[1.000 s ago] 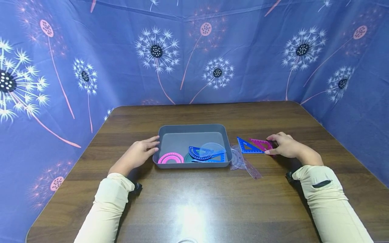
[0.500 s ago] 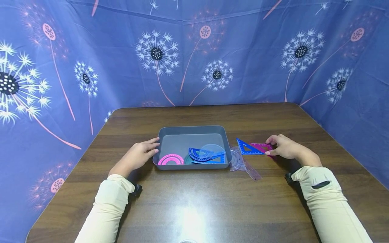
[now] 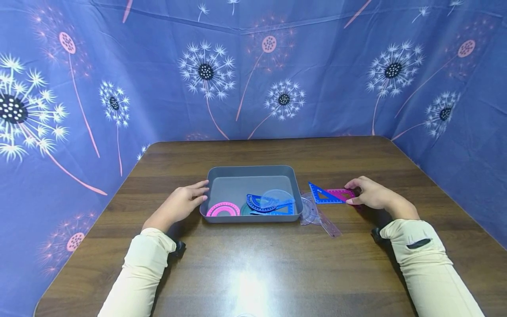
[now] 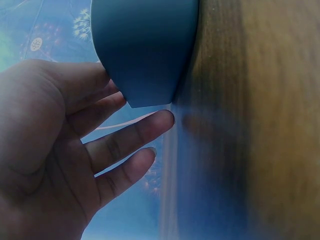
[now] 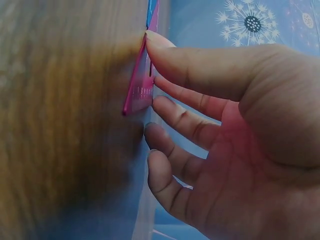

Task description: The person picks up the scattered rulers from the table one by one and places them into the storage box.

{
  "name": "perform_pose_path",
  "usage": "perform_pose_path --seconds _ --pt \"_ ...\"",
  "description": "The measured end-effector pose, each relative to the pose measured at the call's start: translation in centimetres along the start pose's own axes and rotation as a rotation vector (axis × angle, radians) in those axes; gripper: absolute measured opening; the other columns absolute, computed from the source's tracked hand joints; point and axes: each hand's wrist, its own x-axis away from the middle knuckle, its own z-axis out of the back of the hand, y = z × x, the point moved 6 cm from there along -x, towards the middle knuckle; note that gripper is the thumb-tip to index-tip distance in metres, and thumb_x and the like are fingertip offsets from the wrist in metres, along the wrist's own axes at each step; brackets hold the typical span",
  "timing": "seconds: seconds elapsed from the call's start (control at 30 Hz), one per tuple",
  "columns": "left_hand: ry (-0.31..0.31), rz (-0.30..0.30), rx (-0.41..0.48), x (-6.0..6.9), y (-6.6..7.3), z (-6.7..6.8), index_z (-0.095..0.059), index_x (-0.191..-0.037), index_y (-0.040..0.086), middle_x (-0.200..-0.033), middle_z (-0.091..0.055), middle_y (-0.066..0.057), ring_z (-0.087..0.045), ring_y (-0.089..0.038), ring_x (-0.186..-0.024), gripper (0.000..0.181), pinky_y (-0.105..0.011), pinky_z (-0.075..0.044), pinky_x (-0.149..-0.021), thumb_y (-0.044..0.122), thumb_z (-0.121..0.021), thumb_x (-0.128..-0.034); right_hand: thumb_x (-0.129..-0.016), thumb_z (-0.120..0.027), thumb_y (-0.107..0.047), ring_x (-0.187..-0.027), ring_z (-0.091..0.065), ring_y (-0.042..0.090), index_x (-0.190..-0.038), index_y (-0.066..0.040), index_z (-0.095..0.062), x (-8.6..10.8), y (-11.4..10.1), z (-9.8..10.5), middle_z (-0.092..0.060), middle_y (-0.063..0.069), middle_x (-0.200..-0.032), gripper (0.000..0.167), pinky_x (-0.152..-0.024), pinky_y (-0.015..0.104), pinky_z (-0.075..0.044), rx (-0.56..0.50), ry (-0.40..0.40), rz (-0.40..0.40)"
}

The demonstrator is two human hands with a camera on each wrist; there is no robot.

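Note:
My right hand (image 3: 372,193) pinches a magenta set square (image 3: 343,193) between thumb and fingers at its right end. In the right wrist view, that magenta set square (image 5: 140,92) lies at the thumb tip and fingertips. A blue set square (image 3: 325,196) lies against its left side, partly overlapping it. My left hand (image 3: 180,204) rests its extended fingers against the left wall of a grey tray (image 3: 249,216). Seen from the left wrist, some fingers (image 4: 102,107) touch the tray's corner while others stand apart from it.
Inside the tray lie a pink protractor (image 3: 223,207), a blue protractor (image 3: 255,201), a clear blue round piece and another blue set square. A clear protractor (image 3: 310,209) and a clear purple ruler (image 3: 329,225) lie beside the tray's right wall. A patterned cloth (image 3: 245,110) hangs behind the table.
The magenta set square has turned slightly and shifted toward me, closer against the blue one, with my right hand on it. My left hand stays at the tray. The head view has tilted slightly.

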Motion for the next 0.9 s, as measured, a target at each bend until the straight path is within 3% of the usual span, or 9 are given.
perform_pose_path --seconds 0.27,0.6,0.9 --pt "0.001 0.010 -0.003 -0.04 -0.04 0.04 -0.062 -0.133 -0.002 -0.150 -0.048 -0.011 -0.045 -0.035 -0.137 0.036 -0.054 -0.035 -0.112 0.016 -0.059 -0.1014 -0.084 -0.079 -0.014 -0.106 -0.053 0.046 -0.114 0.012 -0.061 -0.20 -0.12 0.11 -0.060 0.029 -0.109 0.044 -0.092 0.062 -0.043 -0.005 0.000 0.013" --pt "0.000 0.006 0.001 0.02 -0.02 0.01 -0.061 -0.133 -0.002 -0.151 -0.048 -0.012 -0.045 -0.037 -0.137 0.037 -0.055 -0.035 -0.112 0.016 -0.058 -0.1016 -0.081 -0.082 -0.015 -0.099 -0.053 0.039 -0.103 0.009 -0.063 -0.32 -0.21 0.30 -0.065 0.019 -0.097 0.037 -0.083 0.046 -0.043 0.000 0.031 0.036" --pt "0.013 -0.005 0.021 -0.06 0.03 0.03 -0.061 -0.131 -0.005 -0.148 -0.050 -0.013 -0.046 -0.036 -0.136 0.036 -0.054 -0.036 -0.112 0.012 -0.060 -0.1002 -0.081 -0.082 -0.016 -0.100 -0.051 0.040 -0.102 0.008 -0.062 -0.16 -0.07 0.31 -0.063 0.021 -0.098 0.038 -0.085 0.049 -0.043 -0.010 0.027 0.014"
